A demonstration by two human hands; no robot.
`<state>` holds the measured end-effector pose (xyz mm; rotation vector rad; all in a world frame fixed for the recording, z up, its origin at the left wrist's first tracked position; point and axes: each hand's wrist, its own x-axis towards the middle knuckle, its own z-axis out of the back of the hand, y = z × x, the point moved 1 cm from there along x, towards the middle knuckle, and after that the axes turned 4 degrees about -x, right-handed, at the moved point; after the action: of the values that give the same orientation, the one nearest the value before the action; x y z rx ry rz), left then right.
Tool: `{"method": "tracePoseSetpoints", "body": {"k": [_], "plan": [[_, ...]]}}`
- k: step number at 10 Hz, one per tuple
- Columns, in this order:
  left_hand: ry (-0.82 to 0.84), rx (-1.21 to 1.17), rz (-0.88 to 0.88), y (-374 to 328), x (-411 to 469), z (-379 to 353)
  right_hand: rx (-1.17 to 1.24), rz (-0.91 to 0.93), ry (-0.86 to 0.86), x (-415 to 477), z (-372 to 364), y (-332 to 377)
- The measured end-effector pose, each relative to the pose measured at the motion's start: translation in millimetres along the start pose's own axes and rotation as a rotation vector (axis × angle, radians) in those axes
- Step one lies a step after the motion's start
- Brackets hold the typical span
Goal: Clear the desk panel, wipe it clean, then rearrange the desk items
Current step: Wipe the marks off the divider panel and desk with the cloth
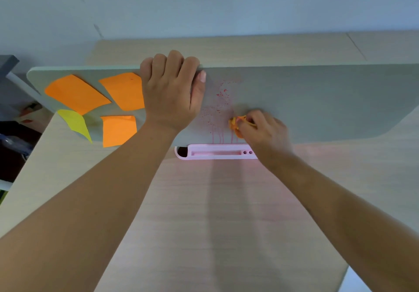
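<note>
A pale grey-green desk panel (317, 101) stands tilted up from the wooden desk (226, 212). My left hand (172, 90) grips its top edge, fingers curled over the rim. My right hand (263, 130) presses a small crumpled orange cloth or paper (235, 124) against the panel's lower middle. Red smears and drips (220, 110) mark the panel between my two hands. Three orange sticky notes (77, 93) and one yellow sticky note (76, 122) are stuck on the panel's left part.
A pink pen tray (215, 152) lies along the panel's lower edge. A wooden shelf (272, 49) runs behind the panel against the pale wall. Dark clutter (13, 119) sits off the desk's left edge.
</note>
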<state>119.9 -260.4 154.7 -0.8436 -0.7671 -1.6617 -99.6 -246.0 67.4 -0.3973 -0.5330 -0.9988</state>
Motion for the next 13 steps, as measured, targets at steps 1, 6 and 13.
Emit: {"method": "tracePoseSetpoints", "body": {"k": [1,6,13], "plan": [[-0.002,-0.003,0.000,0,0,1,0.032,0.031,0.161,-28,-19,-15],[0.020,0.021,-0.013,0,0,2,0.027,-0.010,0.061,-15,-21,9],[0.017,0.029,-0.003,-1,1,1,-0.024,-0.046,0.209,-53,-50,11]]}}
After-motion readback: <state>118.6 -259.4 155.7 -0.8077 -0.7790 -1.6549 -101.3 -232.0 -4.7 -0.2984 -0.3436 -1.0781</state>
